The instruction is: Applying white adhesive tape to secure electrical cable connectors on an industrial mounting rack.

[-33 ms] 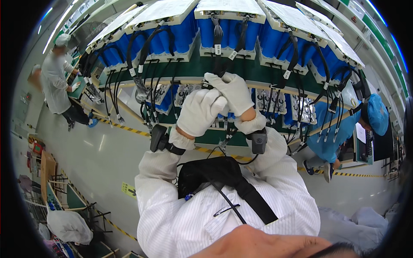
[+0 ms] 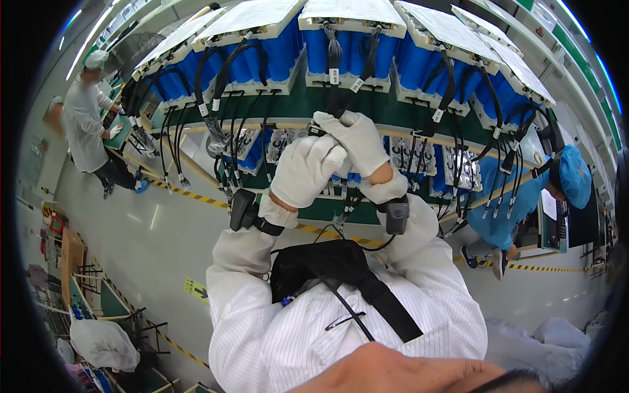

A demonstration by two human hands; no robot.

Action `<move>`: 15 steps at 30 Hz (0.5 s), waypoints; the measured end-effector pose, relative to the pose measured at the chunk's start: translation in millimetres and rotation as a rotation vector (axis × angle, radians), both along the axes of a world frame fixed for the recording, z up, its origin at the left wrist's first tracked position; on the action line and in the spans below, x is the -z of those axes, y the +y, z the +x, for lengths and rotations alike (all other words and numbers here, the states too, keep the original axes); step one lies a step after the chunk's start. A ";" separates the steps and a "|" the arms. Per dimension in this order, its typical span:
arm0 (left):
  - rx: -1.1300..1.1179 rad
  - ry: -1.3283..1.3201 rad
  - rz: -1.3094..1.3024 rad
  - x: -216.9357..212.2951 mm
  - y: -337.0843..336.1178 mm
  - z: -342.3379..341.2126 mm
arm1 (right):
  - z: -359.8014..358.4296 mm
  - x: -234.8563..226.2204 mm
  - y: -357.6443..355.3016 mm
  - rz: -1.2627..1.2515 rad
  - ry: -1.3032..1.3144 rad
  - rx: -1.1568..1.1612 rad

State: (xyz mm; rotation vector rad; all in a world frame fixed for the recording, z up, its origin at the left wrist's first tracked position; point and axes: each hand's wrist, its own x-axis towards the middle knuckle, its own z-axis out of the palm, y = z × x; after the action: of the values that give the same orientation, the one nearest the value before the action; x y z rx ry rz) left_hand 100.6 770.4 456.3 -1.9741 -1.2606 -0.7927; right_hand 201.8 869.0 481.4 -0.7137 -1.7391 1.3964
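Observation:
Both hands wear white gloves and meet in front of the middle battery pack (image 2: 350, 49), which has blue cells and a pale top cover. My left hand (image 2: 306, 171) is closed, its fingers curled against the other hand. My right hand (image 2: 357, 141) closes round the black cable bundle (image 2: 339, 103) that hangs down from this pack. A small dark end shows between the gloves, too hidden to name. White tags (image 2: 334, 76) are wrapped round the cables above my hands.
More blue battery packs (image 2: 255, 62) line the green bench (image 2: 282, 105), with loose black leads (image 2: 173, 147) dangling over its edge. Metal-topped modules (image 2: 419, 157) sit on a lower shelf. One person (image 2: 88, 124) works at the left; another in blue (image 2: 504, 196) bends at the right.

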 end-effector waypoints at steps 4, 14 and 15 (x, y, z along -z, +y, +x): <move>0.124 -0.266 -0.015 -2.6 -5.5 -1.6 | 21.5 -27.0 5.4 -0.200 -0.120 -0.217; 0.217 -1.103 0.327 -18.6 26.2 -14.4 | 8.2 -2.5 -8.0 -0.046 0.145 -0.033; 0.156 -1.098 0.331 -19.2 30.5 -25.1 | 6.7 -8.6 -16.0 -0.129 0.245 -0.046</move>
State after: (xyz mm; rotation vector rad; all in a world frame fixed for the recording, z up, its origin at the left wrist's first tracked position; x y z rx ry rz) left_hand 75.5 800.9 475.5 -1.3390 -1.3744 -2.1743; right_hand 208.5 853.0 490.1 -0.5480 -1.4935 1.5683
